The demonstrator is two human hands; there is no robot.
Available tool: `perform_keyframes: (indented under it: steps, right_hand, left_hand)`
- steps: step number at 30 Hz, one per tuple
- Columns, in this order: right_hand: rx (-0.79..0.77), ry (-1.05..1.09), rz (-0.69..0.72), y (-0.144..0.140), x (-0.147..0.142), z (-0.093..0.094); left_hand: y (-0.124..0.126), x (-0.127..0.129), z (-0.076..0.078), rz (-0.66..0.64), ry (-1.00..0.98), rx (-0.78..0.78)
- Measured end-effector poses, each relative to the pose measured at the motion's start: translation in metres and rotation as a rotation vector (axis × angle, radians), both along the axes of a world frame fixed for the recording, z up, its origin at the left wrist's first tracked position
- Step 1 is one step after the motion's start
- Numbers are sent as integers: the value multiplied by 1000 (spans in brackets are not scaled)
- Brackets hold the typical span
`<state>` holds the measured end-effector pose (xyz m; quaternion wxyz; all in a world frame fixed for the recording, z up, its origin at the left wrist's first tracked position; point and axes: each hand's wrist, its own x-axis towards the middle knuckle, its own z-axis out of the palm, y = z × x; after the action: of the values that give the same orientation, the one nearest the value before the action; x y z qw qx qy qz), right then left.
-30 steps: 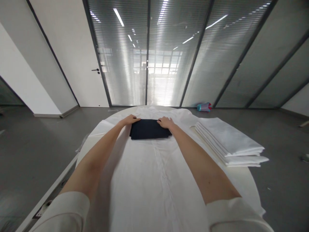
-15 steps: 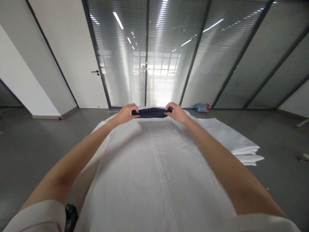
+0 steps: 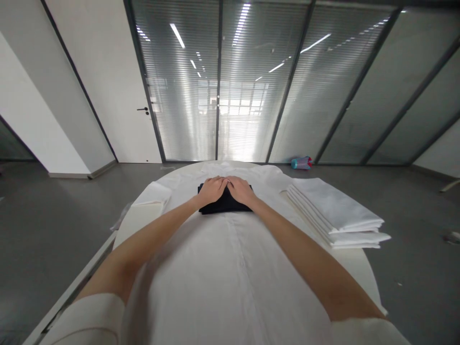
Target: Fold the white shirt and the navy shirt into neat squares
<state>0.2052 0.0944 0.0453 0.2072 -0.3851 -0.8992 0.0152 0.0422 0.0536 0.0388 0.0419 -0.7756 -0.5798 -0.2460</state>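
Observation:
A folded dark navy cloth [image 3: 212, 207] lies on a white buttoned shirt [image 3: 230, 268] that is spread flat over a round white table [image 3: 134, 223]. My left hand [image 3: 211, 189] and my right hand [image 3: 240, 190] rest side by side, palms down, flat on top of the dark cloth, fingertips almost touching at its middle. Most of the cloth is hidden under the hands; only its near edge and corners show.
A stack of folded white garments [image 3: 334, 213] sits on the right side of the table. A smaller folded white piece [image 3: 154, 194] lies at the left. A blue and red bottle [image 3: 301, 163] lies on the grey floor by the glass wall.
Half a second ago both hands held the dark cloth lifted by its ends at the far edge. Now it lies on the shirt, nearer to me, with both hands flat on it.

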Motion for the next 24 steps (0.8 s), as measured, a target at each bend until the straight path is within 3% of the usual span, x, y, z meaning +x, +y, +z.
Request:
perform_keyframes:
  steps: [4, 7, 12, 19, 21, 24]
  right_hand:
    - [-65, -181, -97, 9, -2, -32]
    - [-187, -187, -184, 17, 12, -44]
    - [-311, -132, -255, 24, 21, -45]
    - [-195, -34, -276, 20, 25, -46]
    - [-149, -1, -315, 20, 28, -43]
    - [-131, 8, -446, 23, 33, -36]
  left_hand:
    - [8, 1, -35, 26, 124, -104]
    - [7, -7, -45, 63, 134, -142]
    - [6, -18, -43, 121, 99, -178]
    - [6, -43, -47, 233, -27, -305]
    - [6, -46, -43, 280, -43, -247]
    - [4, -43, -25, 321, -24, -58]
